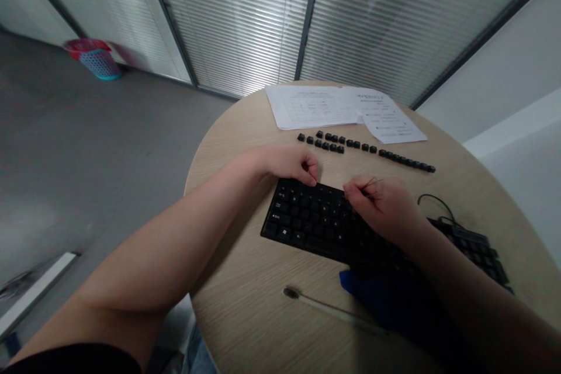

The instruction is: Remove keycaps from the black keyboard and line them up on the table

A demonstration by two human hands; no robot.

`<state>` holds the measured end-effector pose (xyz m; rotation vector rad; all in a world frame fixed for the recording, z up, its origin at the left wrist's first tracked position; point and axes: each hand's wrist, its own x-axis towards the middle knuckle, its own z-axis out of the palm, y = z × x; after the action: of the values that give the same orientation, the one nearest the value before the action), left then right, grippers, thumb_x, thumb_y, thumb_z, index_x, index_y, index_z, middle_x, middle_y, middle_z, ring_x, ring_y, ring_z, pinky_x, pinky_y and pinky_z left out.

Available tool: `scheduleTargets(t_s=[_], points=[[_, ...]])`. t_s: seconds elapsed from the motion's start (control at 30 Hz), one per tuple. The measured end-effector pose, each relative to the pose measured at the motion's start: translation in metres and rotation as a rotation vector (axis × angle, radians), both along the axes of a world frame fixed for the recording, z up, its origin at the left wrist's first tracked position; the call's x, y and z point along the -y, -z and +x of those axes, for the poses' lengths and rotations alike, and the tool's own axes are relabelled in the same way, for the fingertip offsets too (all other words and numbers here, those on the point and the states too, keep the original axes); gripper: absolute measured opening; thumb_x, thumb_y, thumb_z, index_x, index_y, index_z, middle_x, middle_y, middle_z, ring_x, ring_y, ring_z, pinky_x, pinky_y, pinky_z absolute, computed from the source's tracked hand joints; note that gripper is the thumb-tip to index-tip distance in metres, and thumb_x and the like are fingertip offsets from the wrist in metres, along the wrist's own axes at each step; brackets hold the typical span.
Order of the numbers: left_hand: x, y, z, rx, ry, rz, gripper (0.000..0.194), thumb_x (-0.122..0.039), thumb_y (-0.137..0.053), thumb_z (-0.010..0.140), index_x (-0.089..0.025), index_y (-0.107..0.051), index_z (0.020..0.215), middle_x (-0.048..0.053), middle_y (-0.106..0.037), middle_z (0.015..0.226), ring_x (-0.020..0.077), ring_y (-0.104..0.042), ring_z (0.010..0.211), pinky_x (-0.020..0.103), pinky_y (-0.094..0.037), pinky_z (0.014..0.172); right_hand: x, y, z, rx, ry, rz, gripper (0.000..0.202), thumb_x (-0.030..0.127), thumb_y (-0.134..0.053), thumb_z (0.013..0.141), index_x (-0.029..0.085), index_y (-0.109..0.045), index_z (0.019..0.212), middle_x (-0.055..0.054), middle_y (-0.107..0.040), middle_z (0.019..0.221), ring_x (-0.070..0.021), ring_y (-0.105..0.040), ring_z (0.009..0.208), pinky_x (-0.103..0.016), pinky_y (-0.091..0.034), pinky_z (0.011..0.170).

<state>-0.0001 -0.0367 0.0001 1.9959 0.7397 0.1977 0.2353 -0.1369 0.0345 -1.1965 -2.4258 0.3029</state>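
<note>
A black keyboard (pixel 302 216) lies on the round wooden table (pixel 245 280), its top row of keys partly gone from view under my hands. My left hand (pixel 298 165) is closed at its upper left edge, fingertips curled at the rim; whatever they may hold is hidden. Over the upper middle of the keyboard, my right hand (pixel 379 201) is pinched around something thin and dark, like bristles or fine wires, too small to name. Several loose black keycaps (pixel 357 145) stand in rows beyond the keyboard.
Printed paper sheets (pixel 315 106) lie at the table's far edge. Nearer me are a toothbrush (pixel 324 305) and a dark blue cloth (pixel 372 295), partly under my right forearm. A black cable (pixel 436 197) curls behind the keyboard. A basket (pixel 99 61) stands on the floor.
</note>
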Motion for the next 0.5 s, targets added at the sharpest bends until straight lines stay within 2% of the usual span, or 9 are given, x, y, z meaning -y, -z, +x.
scheduleTargets(t_s=[0.5], points=[[-0.0005,-0.0002,0.0000,0.022,0.027,0.025,0.014,-0.030,-0.071,0.077,-0.018,-0.075,0.082,-0.001,-0.071,0.072,0.0133,-0.060,0.068,0.027,-0.041,0.066,0.0032,0.0071,0.0049,-0.061,0.136,0.039,0.040,0.036,-0.046,0.096,0.023,-0.058,0.061,-0.001,-0.059,0.049,-0.0148,-0.054,0.047,-0.029,-0.037,0.052]])
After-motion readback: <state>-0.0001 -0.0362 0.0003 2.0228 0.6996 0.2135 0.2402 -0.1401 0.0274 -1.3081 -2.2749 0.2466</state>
